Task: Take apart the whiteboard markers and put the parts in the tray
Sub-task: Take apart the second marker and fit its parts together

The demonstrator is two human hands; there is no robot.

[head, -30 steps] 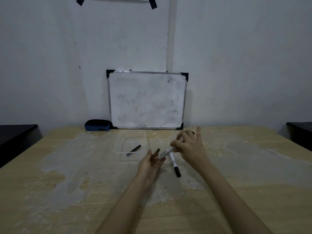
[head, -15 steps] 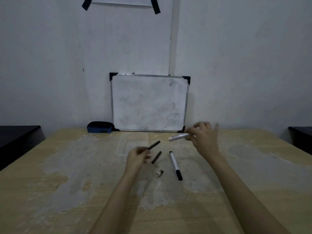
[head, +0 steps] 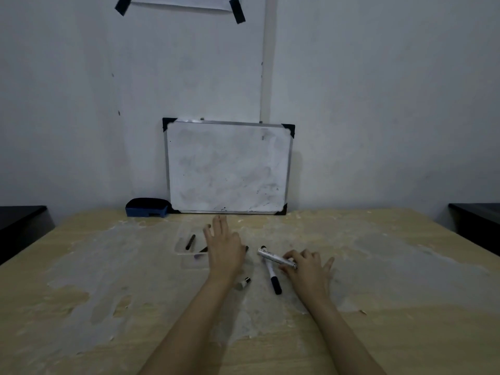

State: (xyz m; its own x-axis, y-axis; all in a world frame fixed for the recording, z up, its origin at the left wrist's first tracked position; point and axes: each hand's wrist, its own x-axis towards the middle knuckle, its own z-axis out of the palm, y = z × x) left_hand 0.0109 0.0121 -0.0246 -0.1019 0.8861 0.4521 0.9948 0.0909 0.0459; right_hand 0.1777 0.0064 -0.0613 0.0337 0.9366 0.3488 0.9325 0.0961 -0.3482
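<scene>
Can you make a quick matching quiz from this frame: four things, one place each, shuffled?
Things:
1. eraser
2. whiteboard
3. marker barrel
4. small end cap

Places:
A. pinched in the right hand
B. on the table, just right of the left wrist
C. leaning against the wall
D. far edge of the table, left of the whiteboard

Pairs: 1-D, 2-C, 3-A, 4-B

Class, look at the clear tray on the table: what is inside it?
One black part lies inside the tray. A second dark piece shows at its right edge, partly covered by the left hand, which hides whatever lies beneath.
</scene>
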